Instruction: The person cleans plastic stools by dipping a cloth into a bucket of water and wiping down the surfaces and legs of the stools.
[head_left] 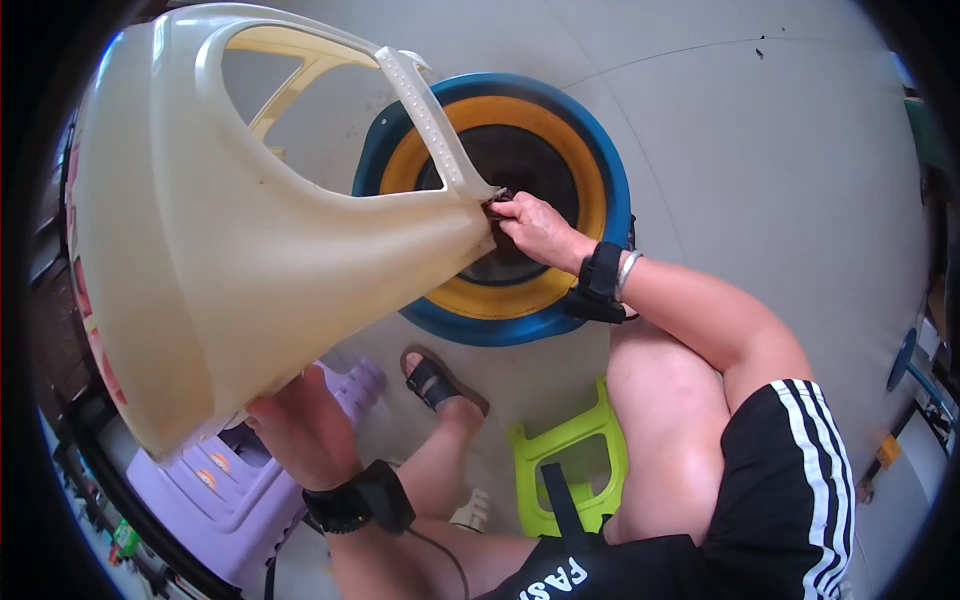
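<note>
A large cream plastic stool is held tilted on its side, its pink-patterned seat facing left and its legs pointing right. My left hand grips its lower edge, the fingertips partly hidden behind the plastic. At the end of a leg, my right hand is closed on a small dark cloth, pressed against the plastic. Below that leg stands a blue basin with an orange inner ring and dark contents.
A lilac plastic stool stands at the lower left, under the cream one. Between my legs shows a lime-green stool. My sandalled foot rests on the grey tiled floor near the basin. Shelves with assorted things line the left edge.
</note>
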